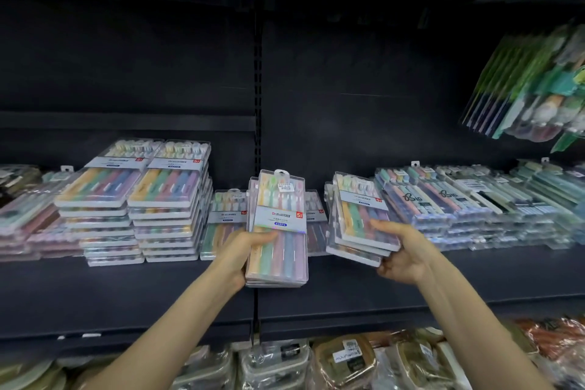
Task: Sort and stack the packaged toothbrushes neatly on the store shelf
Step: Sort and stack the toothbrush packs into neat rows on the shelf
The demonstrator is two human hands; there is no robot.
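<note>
My left hand (243, 250) grips a small stack of clear toothbrush packs (278, 218), held upright above the dark shelf (158, 291). My right hand (402, 253) holds a second small stack of the same packs (361, 215), tilted, thumb on top and fingers underneath. Two tall neat stacks of matching pastel packs (136, 199) stand on the shelf to the left. More packs (224, 218) lie flat behind the ones I hold, partly hidden.
Rows of other toothbrush packs (468, 199) fill the shelf's right side, and pinkish packs (28, 218) lie at far left. Hanging packs (531, 89) jut out at upper right. A lower shelf holds wrapped goods (342, 361). A slotted upright (258, 89) divides the back panel.
</note>
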